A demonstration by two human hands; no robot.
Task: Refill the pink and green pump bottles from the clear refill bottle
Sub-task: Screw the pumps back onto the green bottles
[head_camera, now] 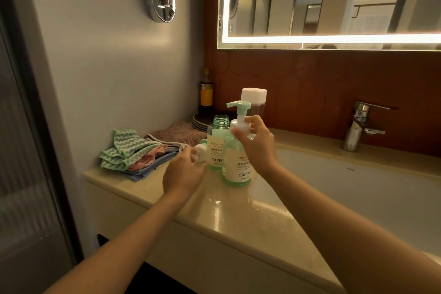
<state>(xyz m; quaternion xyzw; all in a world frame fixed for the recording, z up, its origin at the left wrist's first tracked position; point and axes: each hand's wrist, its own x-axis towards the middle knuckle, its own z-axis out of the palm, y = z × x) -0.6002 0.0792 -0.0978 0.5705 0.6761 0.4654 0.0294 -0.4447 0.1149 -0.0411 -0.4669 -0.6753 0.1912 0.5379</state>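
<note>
Two green-tinted pump bottles with cream labels stand on the beige counter (222,212). The front bottle (237,167) carries its green pump head (239,108), and my right hand (256,143) grips the white pump collar. The rear bottle (216,148) has an open neck with no pump. My left hand (185,172) holds a removed white pump cap (201,151) just left of that bottle. Behind both stands the clear refill bottle (255,102) with a white cap, partly hidden. No pink bottle is visible.
Folded cloths (133,155) and a brown towel (179,135) lie on the counter's left. Stacked dark plates (199,122) and a dark bottle (206,93) sit in the corner. The white sink basin (358,196) and chrome faucet (358,124) are to the right. The counter is wet near the front.
</note>
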